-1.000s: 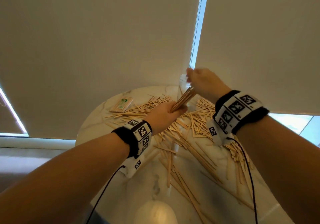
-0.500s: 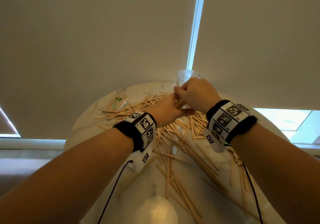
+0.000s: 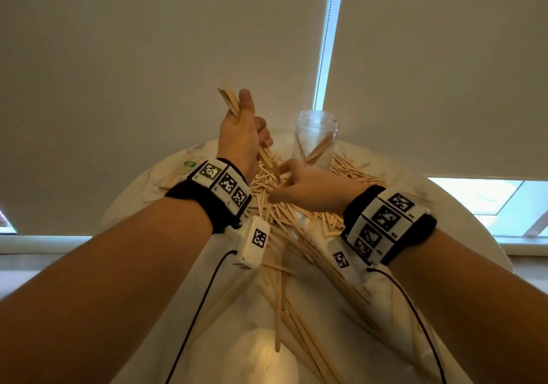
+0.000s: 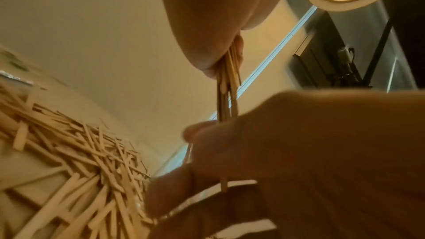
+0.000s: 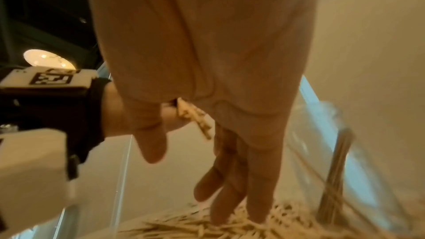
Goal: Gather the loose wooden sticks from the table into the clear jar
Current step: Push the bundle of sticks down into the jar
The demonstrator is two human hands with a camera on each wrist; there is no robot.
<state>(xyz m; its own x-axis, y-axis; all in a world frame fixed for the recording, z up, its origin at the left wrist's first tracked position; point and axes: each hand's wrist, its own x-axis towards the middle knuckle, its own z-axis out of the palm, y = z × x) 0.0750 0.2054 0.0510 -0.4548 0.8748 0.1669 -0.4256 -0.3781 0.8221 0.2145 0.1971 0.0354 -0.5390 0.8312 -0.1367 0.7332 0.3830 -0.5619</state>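
Loose wooden sticks (image 3: 299, 214) lie heaped across the round white table (image 3: 456, 214). The clear jar (image 3: 315, 137) stands upright at the far edge with a few sticks leaning inside; it also shows blurred in the right wrist view (image 5: 345, 152). My left hand (image 3: 240, 128) is raised left of the jar and grips a bundle of sticks (image 4: 227, 88) upright, ends poking out above and below the fist. My right hand (image 3: 299, 185) hangs low over the heap, at the bundle's lower end, its straight fingers (image 5: 230, 197) touching the pile. Whether it grips any stick is unclear.
A flat packet with a green label (image 3: 188, 167) lies at the table's far left. A white rounded object (image 3: 261, 360) sits at the near edge. Drawn roller blinds (image 3: 148, 57) hang close behind the table and jar. Long sticks (image 3: 278, 303) trail toward me.
Both hands were together in front of the jar. My left hand has since risen up and left with the bundle, while my right hand dropped to the heap, uncovering the jar.
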